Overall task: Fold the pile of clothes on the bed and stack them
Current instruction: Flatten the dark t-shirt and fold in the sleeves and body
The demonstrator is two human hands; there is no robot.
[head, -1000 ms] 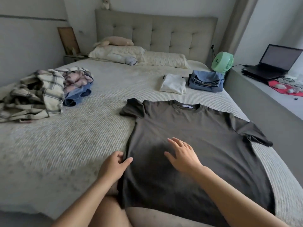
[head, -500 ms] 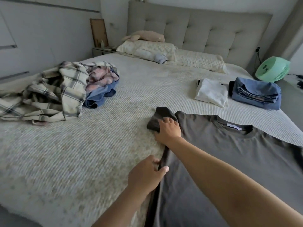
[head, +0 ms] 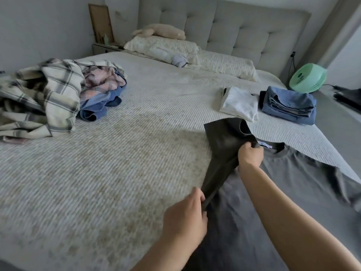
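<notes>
A wide bed [head: 121, 173] covered in a ribbed, pale cream spread is carrying everything here. On its left side a loose pile of clothes [head: 58, 94] is lying in a heap, a plaid piece beside pink and blue ones, while toward the right a folded white garment [head: 239, 103] and a folded blue stack [head: 289, 105] are sitting just beside each other. A dark grey T-shirt [head: 293, 192] is lying at the near right with its left edge lifted, and two pillows [head: 195, 53] are resting at the headboard end.
</notes>
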